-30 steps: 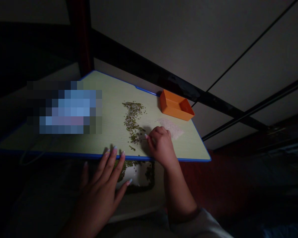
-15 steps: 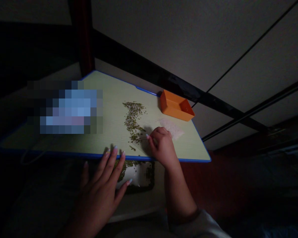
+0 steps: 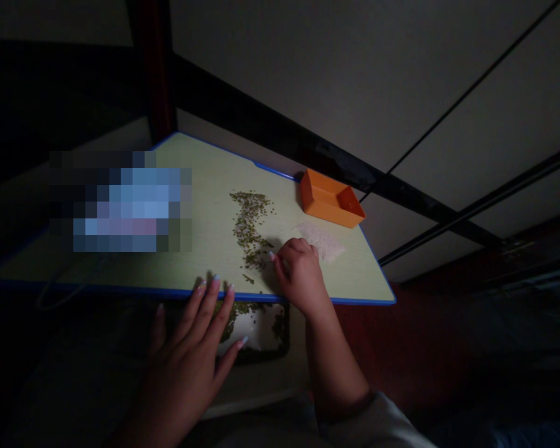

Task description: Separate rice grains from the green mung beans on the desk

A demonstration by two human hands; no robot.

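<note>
My left hand (image 3: 193, 348) lies with fingers spread, its fingertips over the blue-edged front of a pale table (image 3: 205, 186). My right hand (image 3: 301, 270) is closed in a pinch, thumb and forefinger low at the right side of a strip of small green beans (image 3: 247, 221) with paler grains among them. Whatever sits between those fingertips is hidden or too small to name. Just behind the right hand spreads a thin heap of whitish grains, perhaps rice (image 3: 324, 239). Below the table edge, beside my left thumb, a white tray (image 3: 256, 330) has green beans in it.
An orange open box (image 3: 333, 199) stands at the table's back right corner. On the table's left, a bright bluish object (image 3: 135, 205) is blurred out, with a thin cable (image 3: 70, 292) near it. A wall panel (image 3: 354, 81) rises behind the table.
My right hand has shifted slightly left, toward the green beans, still pinched. My left hand stays in place.
</note>
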